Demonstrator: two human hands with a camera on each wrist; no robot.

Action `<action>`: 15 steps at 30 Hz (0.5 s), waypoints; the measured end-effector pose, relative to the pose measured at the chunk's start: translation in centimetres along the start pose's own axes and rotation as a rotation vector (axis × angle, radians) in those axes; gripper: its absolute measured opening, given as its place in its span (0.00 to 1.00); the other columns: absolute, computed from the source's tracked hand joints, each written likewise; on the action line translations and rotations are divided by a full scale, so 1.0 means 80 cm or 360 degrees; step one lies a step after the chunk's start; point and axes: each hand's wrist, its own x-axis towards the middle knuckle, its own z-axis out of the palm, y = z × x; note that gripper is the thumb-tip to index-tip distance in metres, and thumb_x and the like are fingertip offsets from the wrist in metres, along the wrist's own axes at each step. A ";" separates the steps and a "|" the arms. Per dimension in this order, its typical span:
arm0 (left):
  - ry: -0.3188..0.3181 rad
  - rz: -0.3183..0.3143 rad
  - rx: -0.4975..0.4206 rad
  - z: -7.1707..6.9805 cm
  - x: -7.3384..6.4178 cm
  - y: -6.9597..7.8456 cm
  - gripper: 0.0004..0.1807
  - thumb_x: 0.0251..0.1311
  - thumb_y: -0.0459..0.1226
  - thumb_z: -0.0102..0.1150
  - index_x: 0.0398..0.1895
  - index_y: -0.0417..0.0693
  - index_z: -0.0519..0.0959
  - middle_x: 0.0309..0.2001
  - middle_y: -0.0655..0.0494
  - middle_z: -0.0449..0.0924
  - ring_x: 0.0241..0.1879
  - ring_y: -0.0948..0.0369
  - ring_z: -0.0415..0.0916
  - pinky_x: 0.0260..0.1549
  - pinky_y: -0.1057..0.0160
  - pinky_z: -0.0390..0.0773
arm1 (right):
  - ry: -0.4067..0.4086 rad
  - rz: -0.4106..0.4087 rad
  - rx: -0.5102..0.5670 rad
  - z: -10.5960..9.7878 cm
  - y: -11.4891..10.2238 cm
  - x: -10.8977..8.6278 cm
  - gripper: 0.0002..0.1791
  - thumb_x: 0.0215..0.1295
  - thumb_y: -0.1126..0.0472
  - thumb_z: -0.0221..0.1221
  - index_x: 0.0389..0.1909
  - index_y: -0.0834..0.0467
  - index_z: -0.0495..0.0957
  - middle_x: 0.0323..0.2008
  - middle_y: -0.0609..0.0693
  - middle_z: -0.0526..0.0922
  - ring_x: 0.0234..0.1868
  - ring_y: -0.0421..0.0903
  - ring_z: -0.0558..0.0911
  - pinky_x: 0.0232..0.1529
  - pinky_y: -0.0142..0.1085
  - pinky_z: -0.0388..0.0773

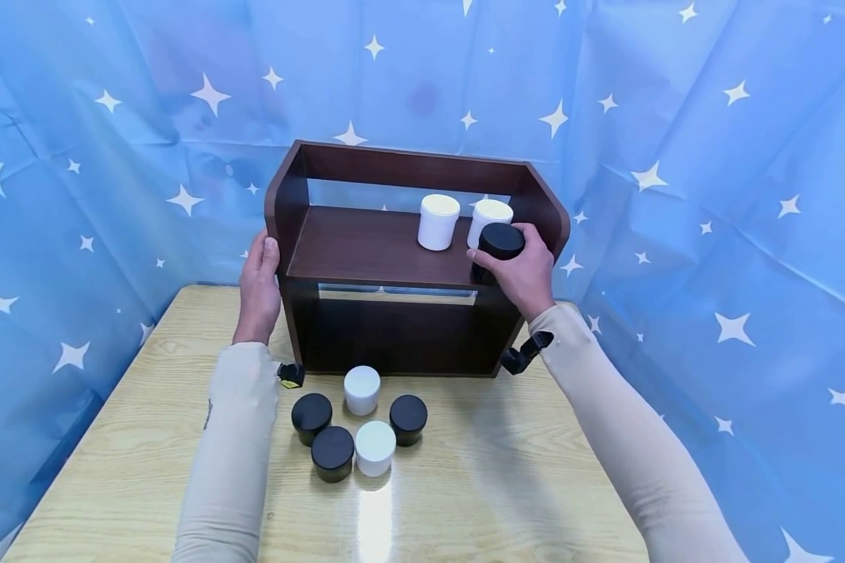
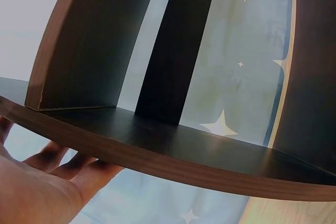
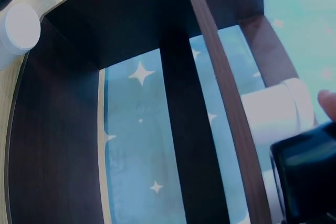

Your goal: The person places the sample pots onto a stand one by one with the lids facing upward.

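From where I stand, the person's left hand [image 1: 259, 293] rests against the outside of the dark shelf's [image 1: 366, 242] left wall, fingers relaxed. In front, on the table [image 1: 148, 438], stand two black jars [image 1: 312, 411], two white jars [image 1: 375, 446], then a third black jar [image 1: 408, 417]. Rightward on the upper board are two white pots [image 1: 439, 223]; before the farther-right one, the right hand [image 1: 528, 271] grips a black tub [image 1: 502, 241]. I can't tell whether it touches the board.
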 end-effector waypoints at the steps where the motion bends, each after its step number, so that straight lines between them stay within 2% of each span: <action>1: 0.0002 0.0002 0.0002 0.000 0.000 0.000 0.30 0.75 0.62 0.31 0.77 0.75 0.56 0.78 0.60 0.58 0.79 0.58 0.49 0.79 0.45 0.46 | 0.0022 0.0006 0.0009 0.001 0.001 0.001 0.42 0.53 0.42 0.73 0.64 0.57 0.67 0.62 0.56 0.76 0.61 0.53 0.73 0.62 0.52 0.76; 7: 0.0001 0.0004 -0.0015 0.002 0.001 -0.003 0.29 0.75 0.61 0.31 0.77 0.75 0.56 0.78 0.61 0.58 0.79 0.58 0.49 0.79 0.44 0.46 | 0.0128 0.0007 0.0043 0.008 0.005 0.005 0.40 0.54 0.46 0.74 0.62 0.58 0.68 0.62 0.56 0.76 0.61 0.53 0.73 0.65 0.52 0.74; 15: -0.0001 0.0007 -0.0015 0.003 0.001 0.000 0.28 0.77 0.59 0.31 0.77 0.74 0.56 0.77 0.59 0.59 0.78 0.58 0.51 0.79 0.44 0.47 | 0.0125 0.0038 -0.0040 0.014 0.005 0.011 0.41 0.55 0.43 0.72 0.63 0.58 0.66 0.63 0.57 0.74 0.63 0.53 0.72 0.68 0.52 0.71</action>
